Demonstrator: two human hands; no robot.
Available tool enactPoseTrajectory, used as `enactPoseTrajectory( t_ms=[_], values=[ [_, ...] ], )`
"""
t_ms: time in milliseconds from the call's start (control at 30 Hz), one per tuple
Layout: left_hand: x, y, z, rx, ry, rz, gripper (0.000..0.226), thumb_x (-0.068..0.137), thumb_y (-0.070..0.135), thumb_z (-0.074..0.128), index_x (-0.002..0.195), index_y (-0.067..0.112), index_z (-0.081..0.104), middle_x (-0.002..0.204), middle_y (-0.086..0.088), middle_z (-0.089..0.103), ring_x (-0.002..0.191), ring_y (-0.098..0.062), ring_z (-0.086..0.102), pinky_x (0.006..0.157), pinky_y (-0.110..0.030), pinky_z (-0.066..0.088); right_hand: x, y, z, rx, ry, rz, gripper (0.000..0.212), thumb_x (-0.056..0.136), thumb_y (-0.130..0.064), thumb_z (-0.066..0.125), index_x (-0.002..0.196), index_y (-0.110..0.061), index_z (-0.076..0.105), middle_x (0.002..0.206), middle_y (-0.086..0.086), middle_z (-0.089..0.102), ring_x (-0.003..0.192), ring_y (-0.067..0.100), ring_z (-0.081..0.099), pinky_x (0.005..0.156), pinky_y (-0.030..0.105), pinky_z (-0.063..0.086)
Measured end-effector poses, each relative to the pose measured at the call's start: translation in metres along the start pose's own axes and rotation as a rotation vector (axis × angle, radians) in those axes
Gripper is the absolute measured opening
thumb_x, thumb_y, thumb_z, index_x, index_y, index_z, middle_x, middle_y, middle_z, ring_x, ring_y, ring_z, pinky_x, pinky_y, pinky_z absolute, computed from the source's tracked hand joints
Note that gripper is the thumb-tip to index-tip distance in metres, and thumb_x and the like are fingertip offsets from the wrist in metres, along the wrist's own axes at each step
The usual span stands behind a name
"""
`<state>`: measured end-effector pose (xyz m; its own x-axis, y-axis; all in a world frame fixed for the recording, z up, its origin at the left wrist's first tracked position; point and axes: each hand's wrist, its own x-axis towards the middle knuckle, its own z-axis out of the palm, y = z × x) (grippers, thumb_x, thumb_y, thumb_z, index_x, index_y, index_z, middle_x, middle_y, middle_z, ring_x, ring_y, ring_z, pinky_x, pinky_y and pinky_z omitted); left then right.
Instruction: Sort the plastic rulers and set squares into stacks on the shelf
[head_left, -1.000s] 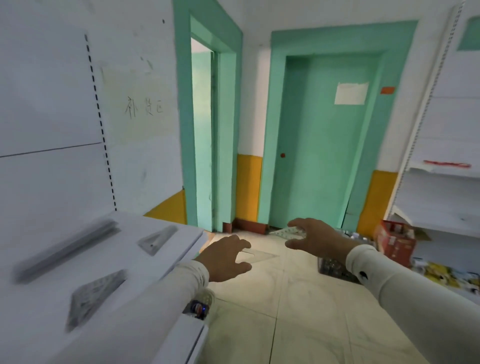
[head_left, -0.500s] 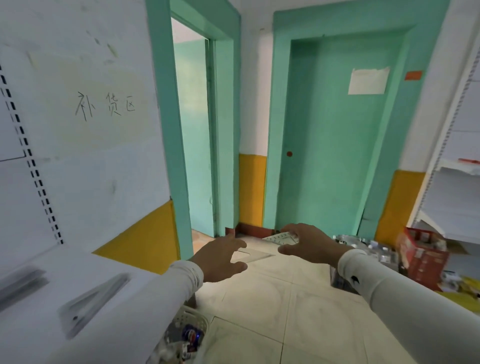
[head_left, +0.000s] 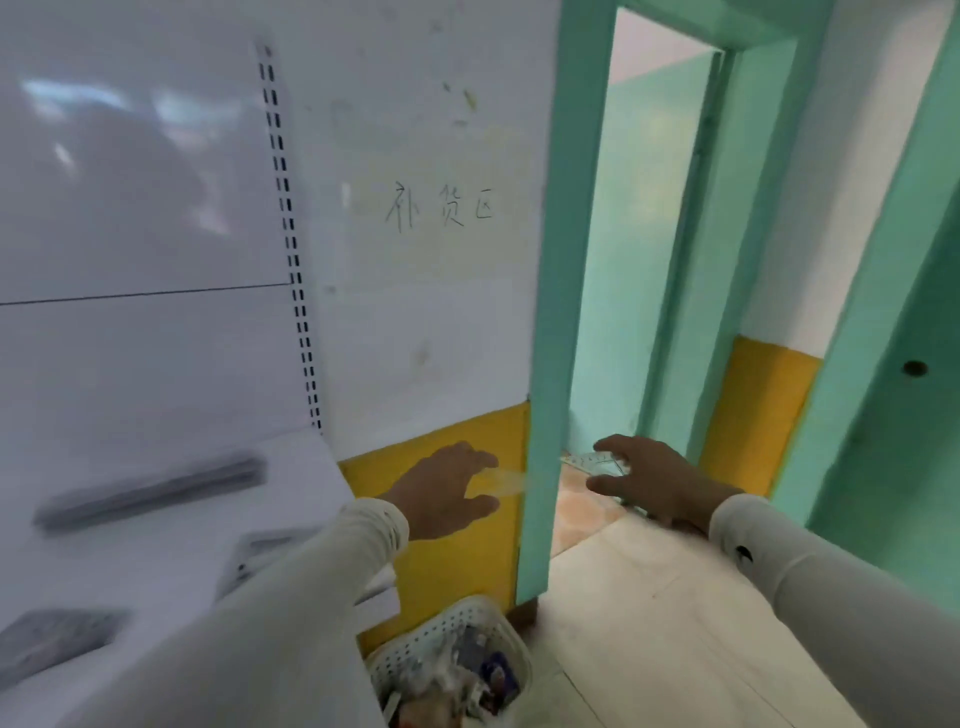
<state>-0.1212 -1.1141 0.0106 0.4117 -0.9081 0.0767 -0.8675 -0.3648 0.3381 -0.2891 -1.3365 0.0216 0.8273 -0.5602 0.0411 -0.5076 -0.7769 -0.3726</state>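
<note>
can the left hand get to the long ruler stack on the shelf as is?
Probably not right away. The left hand is past the shelf edge, pinching a clear set square, so it is occupied. Nothing visibly blocks the way back to the ruler stack.

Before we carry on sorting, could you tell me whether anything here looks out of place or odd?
Nothing looks damaged or spilled. The stacks on the white shelf are motion-blurred, so I cannot judge how neat they are. One thing off the shelf: a white basket of mixed small items sits on the floor below its end. Each hand, left and right, holds a clear piece.
</note>
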Motion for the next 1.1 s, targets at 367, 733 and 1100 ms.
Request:
enactPoseTrajectory(
  t_ms=[367,733,1100],
  values=[
    [-0.124,-0.110,-0.046,0.038,0.091,-0.521,0.056,0.092,0.046,0.055,0.142,0.025,0.039,0.143,0.002,0.043,0.130,-0.016,0.042,0.110,-0.029,0.031,0.067,-0.137,0.071,0.055,-0.209,-0.445,0.064,0.085,-0.055,0.062,0.140,-0.028,0.044,0.141,-0.001,0.047,0.125,0.019,0.049,0.099,0.032,0.042],
    [-0.135,-0.130,-0.037,0.073,-0.070,-0.565,0.059,0.092,0.046,0.055,0.143,0.025,0.036,0.142,-0.005,0.038,0.133,-0.026,0.040,0.110,-0.034,0.032,0.050,-0.176,0.087,0.096,-0.244,-0.520,0.063,0.084,-0.053,0.064,0.139,-0.028,0.045,0.138,-0.002,0.050,0.122,0.015,0.049,0.098,0.029,0.042],
    [-0.131,-0.134,-0.033,0.135,-0.109,-0.559,0.066,0.093,0.050,0.051,0.149,0.024,0.027,0.153,-0.004,0.029,0.139,-0.025,0.031,0.115,-0.038,0.027,0.039,-0.167,0.090,0.065,-0.255,-0.465,0.064,0.083,-0.057,0.063,0.138,-0.032,0.044,0.137,-0.004,0.050,0.120,0.015,0.049,0.098,0.031,0.043]
  ],
)
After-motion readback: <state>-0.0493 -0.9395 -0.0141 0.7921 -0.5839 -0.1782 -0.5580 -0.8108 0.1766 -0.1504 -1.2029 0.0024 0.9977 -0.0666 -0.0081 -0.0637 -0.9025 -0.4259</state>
